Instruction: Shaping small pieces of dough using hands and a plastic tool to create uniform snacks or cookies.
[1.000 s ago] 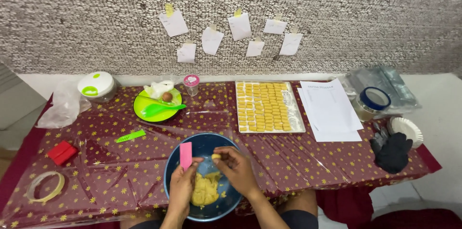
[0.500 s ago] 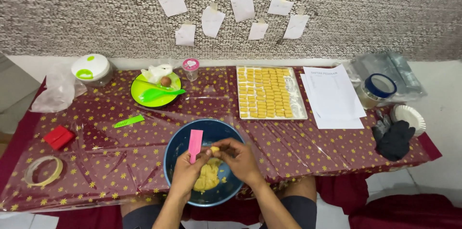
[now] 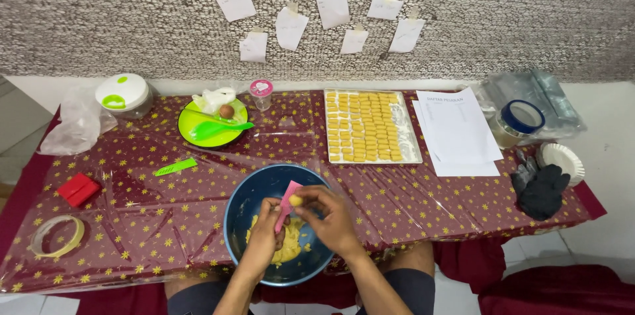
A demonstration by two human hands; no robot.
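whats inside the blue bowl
The blue bowl holds yellow dough piled toward its near side. Above it, the left hand grips a pink scraper and the right hand pinches a small dough piece. The hands cover part of the dough.

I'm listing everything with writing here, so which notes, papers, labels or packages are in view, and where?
Paper notes: seven small white slips taped on the speckled wall.
Printed sheets: white stack, right of the tray of yellow pieces.
Small jar: clear, pink lid, at the table's back edge.
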